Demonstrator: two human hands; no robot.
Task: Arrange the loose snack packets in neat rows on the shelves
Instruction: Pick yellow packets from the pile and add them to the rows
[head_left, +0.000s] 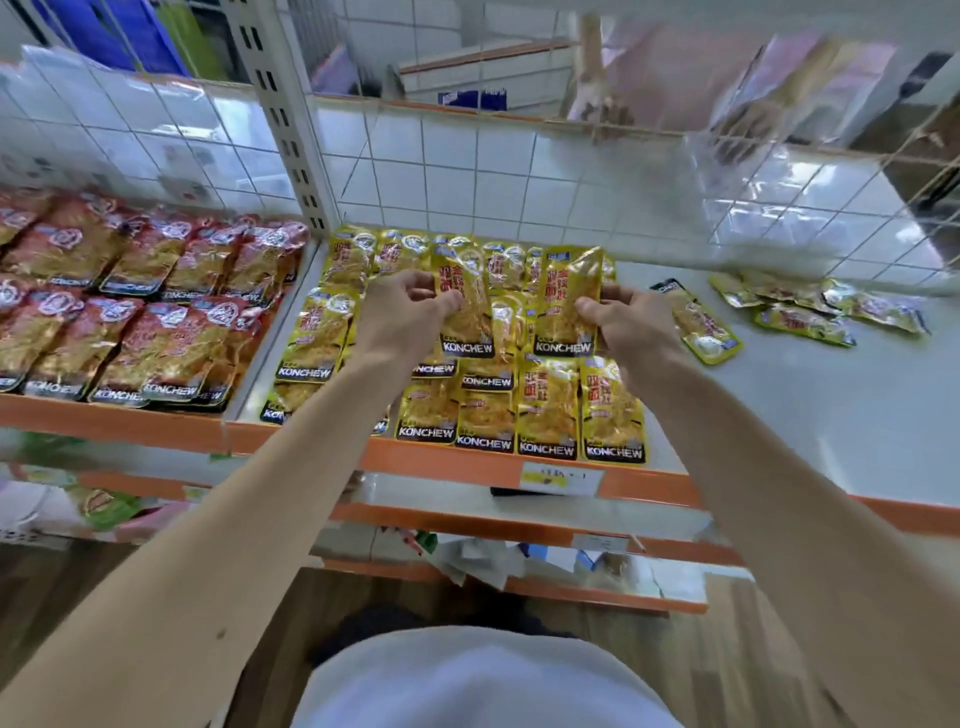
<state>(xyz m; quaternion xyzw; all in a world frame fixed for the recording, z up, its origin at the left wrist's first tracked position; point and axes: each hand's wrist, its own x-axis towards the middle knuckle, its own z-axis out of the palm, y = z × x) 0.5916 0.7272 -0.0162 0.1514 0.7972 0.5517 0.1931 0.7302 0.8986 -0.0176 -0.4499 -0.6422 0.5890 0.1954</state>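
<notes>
Left grip (410, 312) clamped on yellow Konchew packet (467, 312), right grip (623, 322) on second packet (566, 301); I'd lay both flat, labels squared to rows (519, 415) beneath.

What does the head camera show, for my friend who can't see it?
The left hand holds one yellow packet, the right hand holds another yellow packet, above neat yellow rows on an orange-edged shelf. Loose packets lie to the right; red packets lie to the left.
</notes>
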